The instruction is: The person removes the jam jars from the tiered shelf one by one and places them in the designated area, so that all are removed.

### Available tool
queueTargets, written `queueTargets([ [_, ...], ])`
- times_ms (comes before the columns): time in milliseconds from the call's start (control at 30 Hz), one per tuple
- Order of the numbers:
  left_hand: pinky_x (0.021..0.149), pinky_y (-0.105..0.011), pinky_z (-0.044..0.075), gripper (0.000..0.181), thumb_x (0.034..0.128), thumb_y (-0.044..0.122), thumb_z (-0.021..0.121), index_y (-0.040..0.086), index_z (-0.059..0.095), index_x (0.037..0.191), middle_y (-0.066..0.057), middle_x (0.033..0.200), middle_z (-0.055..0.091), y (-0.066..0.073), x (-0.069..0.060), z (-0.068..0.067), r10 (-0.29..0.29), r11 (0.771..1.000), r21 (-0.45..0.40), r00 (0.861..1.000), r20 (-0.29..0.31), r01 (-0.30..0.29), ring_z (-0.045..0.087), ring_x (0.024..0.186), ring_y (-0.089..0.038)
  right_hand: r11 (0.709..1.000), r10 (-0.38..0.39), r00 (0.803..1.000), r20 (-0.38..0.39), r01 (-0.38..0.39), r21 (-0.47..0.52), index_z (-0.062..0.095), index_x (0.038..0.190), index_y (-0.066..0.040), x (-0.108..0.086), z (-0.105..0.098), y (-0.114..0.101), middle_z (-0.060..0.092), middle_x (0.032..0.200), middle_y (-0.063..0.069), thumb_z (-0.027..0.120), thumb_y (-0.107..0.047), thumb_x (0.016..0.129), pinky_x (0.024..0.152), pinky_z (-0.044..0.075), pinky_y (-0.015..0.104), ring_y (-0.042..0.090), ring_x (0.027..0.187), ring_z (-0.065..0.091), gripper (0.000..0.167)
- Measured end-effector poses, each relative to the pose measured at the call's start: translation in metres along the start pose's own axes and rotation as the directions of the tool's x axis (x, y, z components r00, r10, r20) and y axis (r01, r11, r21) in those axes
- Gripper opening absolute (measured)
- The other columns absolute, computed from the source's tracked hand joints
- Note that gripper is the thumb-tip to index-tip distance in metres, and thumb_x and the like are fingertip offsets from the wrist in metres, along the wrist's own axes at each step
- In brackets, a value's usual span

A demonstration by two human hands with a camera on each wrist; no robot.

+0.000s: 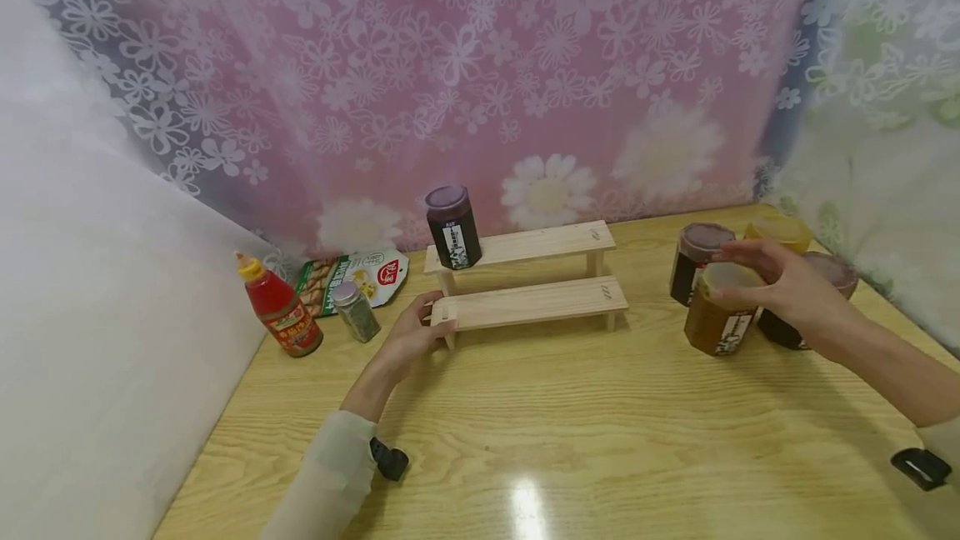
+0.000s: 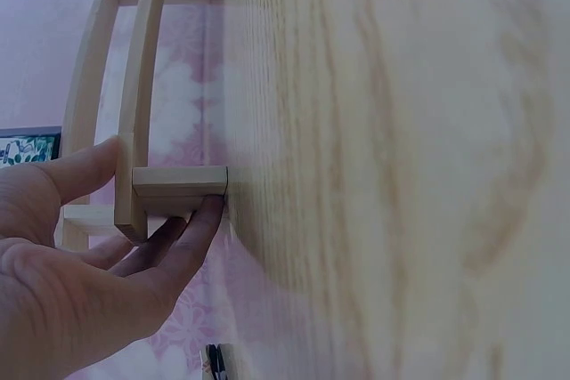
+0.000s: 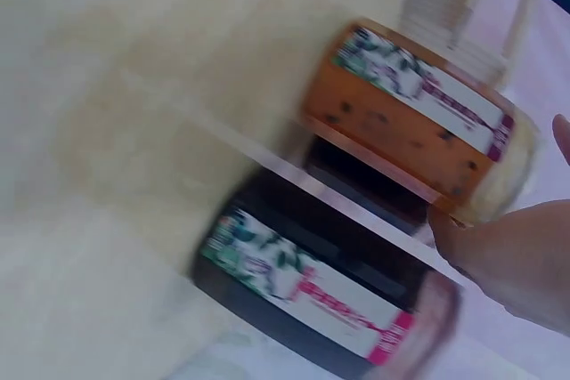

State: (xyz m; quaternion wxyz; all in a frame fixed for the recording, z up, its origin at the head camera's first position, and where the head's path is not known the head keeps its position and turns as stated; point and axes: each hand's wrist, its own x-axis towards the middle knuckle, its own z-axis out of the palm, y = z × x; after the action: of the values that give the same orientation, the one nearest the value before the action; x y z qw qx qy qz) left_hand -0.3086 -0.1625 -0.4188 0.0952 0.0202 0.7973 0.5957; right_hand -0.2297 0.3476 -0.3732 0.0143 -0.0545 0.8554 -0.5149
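My left hand (image 1: 407, 335) grips the left end of the lower step of a small two-tier wooden stand (image 1: 532, 305). In the left wrist view the thumb rests on the step's board (image 2: 134, 166) and the fingers reach its leg (image 2: 181, 181). At the right, my right hand (image 1: 798, 286) holds an amber jar (image 1: 705, 319) by its pale lid; the jar leans slightly. Its label faces the right wrist camera, where the thumb (image 3: 459, 242) touches the lid end. A dark jar (image 1: 456, 238) with a purple lid stands on the upper step's left end.
Around the right hand stand a dark jar (image 1: 682, 273), another dark jar (image 1: 783, 330) partly hidden by the hand, and a yellow-lidded container (image 1: 780, 229). At left are a red sauce bottle (image 1: 281, 313), a small spice jar (image 1: 357, 315) and seasoning packets (image 1: 386, 277). A floral curtain (image 1: 480, 90) hangs behind.
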Motion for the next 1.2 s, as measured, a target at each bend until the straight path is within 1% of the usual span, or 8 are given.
queueTargets([
  [100,0.103,-0.048,0.052,0.067,0.099,0.007,0.071,0.009,0.038,0.158,-0.023,0.153,0.047,0.0,0.001,0.0,-0.001,1.0,-0.015,1.0,0.005,0.002,0.054,0.131,-0.036,0.998,-0.058,0.998,-0.015,0.058,-0.005,0.04,0.153,-0.02,0.003,-0.003,-0.009,0.052,0.136,-0.023,0.069,-0.019,0.103,0.099,0.044,0.028,-0.001,0.131,0.048,0.058],
  [200,0.103,-0.048,0.052,0.067,0.0991,0.006,0.07,0.009,0.038,0.158,-0.022,0.153,0.047,0.001,0.002,-0.001,0.003,1.0,-0.017,1.0,0.002,-0.003,0.054,0.131,-0.036,0.995,-0.103,0.994,-0.019,0.103,0.001,0.043,0.152,-0.015,0.007,-0.001,-0.02,0.057,0.133,-0.024,0.067,-0.016,0.104,0.086,0.046,0.012,-0.009,0.116,0.053,0.054],
  [333,0.103,-0.048,0.052,0.067,0.0989,0.006,0.07,0.009,0.039,0.158,-0.022,0.153,0.047,0.002,0.002,-0.003,0.008,1.0,-0.015,1.0,-0.001,-0.008,0.054,0.132,-0.037,0.989,-0.142,0.99,-0.023,0.142,0.03,0.045,0.152,-0.009,0.015,0.008,-0.032,0.061,0.137,-0.015,0.068,-0.017,0.103,0.089,0.049,0.014,-0.002,0.12,0.058,0.054],
  [500,0.103,-0.049,0.052,0.067,0.0994,0.005,0.069,0.008,0.038,0.158,-0.023,0.153,0.046,0.003,0.002,-0.004,0.007,1.0,-0.026,1.0,0.007,-0.006,0.053,0.133,-0.038,0.99,-0.141,0.989,0.036,0.14,0.029,0.043,0.154,-0.014,0.028,0.023,-0.046,0.058,0.145,-0.005,0.066,-0.025,0.105,0.094,0.048,0.017,-0.004,0.123,0.055,0.056],
  [633,0.104,-0.05,0.052,0.066,0.0994,0.005,0.069,0.008,0.038,0.158,-0.024,0.153,0.046,0.002,0.002,-0.005,0.006,0.999,-0.033,1.0,0.001,-0.006,0.053,0.133,-0.038,0.986,-0.163,0.981,0.102,0.159,0.05,0.039,0.157,-0.012,0.042,0.042,-0.058,0.05,0.154,0.012,0.065,-0.027,0.105,0.112,0.042,0.041,0.018,0.137,0.049,0.06],
  [767,0.103,-0.049,0.052,0.067,0.0991,0.004,0.07,0.008,0.038,0.158,-0.023,0.153,0.046,0.001,0.002,-0.005,0.002,0.999,-0.034,1.0,0.002,-0.002,0.054,0.132,-0.037,0.981,-0.175,0.972,0.16,0.158,0.114,0.034,0.159,-0.007,0.056,0.062,-0.068,0.045,0.157,0.018,0.066,-0.027,0.105,0.116,0.031,0.063,0.037,0.145,0.04,0.066],
  [1000,0.102,-0.049,0.052,0.065,0.0991,0.004,0.069,0.006,0.039,0.157,-0.026,0.15,0.047,0.0,0.001,-0.005,0.016,1.0,-0.022,1.0,0.002,-0.016,0.054,0.13,-0.038,0.957,-0.219,0.955,0.201,0.17,0.235,0.034,0.158,-0.003,0.085,0.094,-0.077,0.047,0.156,0.019,0.068,-0.021,0.103,0.117,0.031,0.061,0.038,0.145,0.041,0.067],
  [1200,0.103,-0.051,0.052,0.066,0.0987,0.005,0.07,0.006,0.04,0.157,-0.027,0.151,0.047,-0.003,0.002,-0.002,0.017,0.999,-0.032,1.0,0.011,-0.016,0.054,0.131,-0.039,0.939,-0.243,0.946,0.216,0.174,0.295,0.035,0.158,-0.007,0.108,0.123,-0.09,0.047,0.156,0.019,0.068,-0.019,0.103,0.117,0.033,0.06,0.037,0.144,0.044,0.066],
])
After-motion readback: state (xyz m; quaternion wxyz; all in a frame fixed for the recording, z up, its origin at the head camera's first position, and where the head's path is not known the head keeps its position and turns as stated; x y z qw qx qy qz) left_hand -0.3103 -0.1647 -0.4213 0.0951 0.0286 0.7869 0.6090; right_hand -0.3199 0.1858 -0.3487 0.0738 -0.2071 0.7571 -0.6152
